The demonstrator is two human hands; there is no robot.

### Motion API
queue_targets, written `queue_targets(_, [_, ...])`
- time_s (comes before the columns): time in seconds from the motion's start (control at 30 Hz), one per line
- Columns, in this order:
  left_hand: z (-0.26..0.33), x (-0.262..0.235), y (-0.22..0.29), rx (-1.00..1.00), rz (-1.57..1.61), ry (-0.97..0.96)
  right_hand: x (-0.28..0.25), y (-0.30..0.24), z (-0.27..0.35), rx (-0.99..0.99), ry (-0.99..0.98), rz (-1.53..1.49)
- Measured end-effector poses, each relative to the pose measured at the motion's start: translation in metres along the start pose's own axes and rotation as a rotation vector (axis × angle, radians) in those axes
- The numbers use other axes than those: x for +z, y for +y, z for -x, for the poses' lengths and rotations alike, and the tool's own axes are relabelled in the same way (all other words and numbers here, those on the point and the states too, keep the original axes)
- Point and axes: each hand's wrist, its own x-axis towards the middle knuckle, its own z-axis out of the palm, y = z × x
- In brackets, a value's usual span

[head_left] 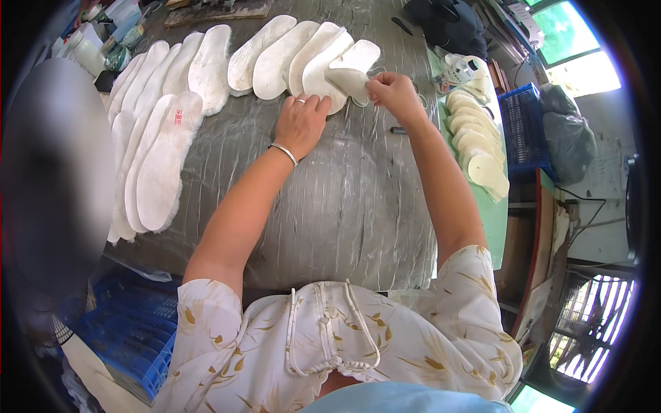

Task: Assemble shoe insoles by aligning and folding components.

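Observation:
Several white fleece insoles lie in an overlapping row along the far side of the grey work table (310,206). My left hand (301,127), with a ring and a bracelet, rests with its fingers spread slightly at the near end of an insole (327,62) in that row. The fingers of my right hand (398,98) are pinched at the edge of the rightmost insole (358,56), whose near part shows a curled, beige flap (350,79). What exactly lies between the right fingertips is partly hidden.
More fleece insoles (162,165) overlap at the left, one with a red stamp. Cream insole-shaped pieces (475,134) are fanned on a green board (496,234) at the right. Blue crates (520,127) stand beyond it and below left. A dark blurred shape (55,172) blocks the left side.

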Motion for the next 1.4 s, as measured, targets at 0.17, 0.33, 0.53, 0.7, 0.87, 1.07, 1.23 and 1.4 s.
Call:
queue_targets(0.17, [-0.003,0.000,-0.004,0.001,0.038,0.033,-0.029,-0.014,-0.036,-0.265,0.232,0.475])
queue_targets(0.33, [0.002,0.006,-0.005,0.031,0.106,0.010,-0.091,-0.043,-0.104,-0.299,0.571,0.705])
queue_targets(0.53, [-0.005,0.004,0.004,0.018,0.085,-0.009,-0.126,-0.122,-0.091,-0.695,0.803,0.632])
queue_targets(0.7, [-0.003,-0.024,0.021,-0.011,0.207,0.092,-0.106,-0.133,-0.011,-0.918,0.740,0.692])
queue_targets(0.87, [0.064,-0.057,0.018,-0.752,1.031,0.053,-0.078,-0.085,0.102,-1.082,0.444,0.556])
queue_targets(1.07, [0.146,-0.114,0.009,-1.196,1.635,0.190,-0.045,0.052,0.235,-0.687,0.065,0.506])
queue_targets(1.23, [0.168,-0.133,0.043,-1.140,1.345,0.060,-0.038,0.095,0.267,-0.507,0.084,0.404])
queue_targets(1.4, [0.183,-0.135,0.043,-1.131,0.926,-0.015,-0.034,0.084,0.279,0.327,-0.023,-0.057])
